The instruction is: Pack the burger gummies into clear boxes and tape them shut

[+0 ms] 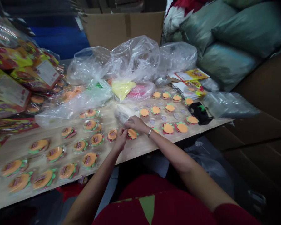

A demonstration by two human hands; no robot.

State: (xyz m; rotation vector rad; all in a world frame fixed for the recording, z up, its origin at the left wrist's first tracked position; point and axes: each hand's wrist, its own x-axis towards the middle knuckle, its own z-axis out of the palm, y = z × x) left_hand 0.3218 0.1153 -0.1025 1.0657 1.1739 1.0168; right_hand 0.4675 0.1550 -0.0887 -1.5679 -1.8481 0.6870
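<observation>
My left hand point(120, 138) and my right hand point(136, 123) meet at the middle of the wooden table point(140, 148), fingers pinched together around a small clear plastic wrapper point(123, 116) and an orange burger-shaped toy point(132, 134). What exactly each finger grips is hard to make out. Wrapped burger toys point(90, 159) lie in rows to the left. Unwrapped burger toys point(168, 128) lie in rows to the right. A bracelet sits on my right wrist.
Clear plastic bags point(133, 62) with yellow and pink pieces stand at the back. Stacked printed packages point(16, 81) fill the left. Printed cards point(189, 82) and a black tape dispenser point(199, 112) lie right. Cardboard boxes and green sacks point(236, 37) stand behind.
</observation>
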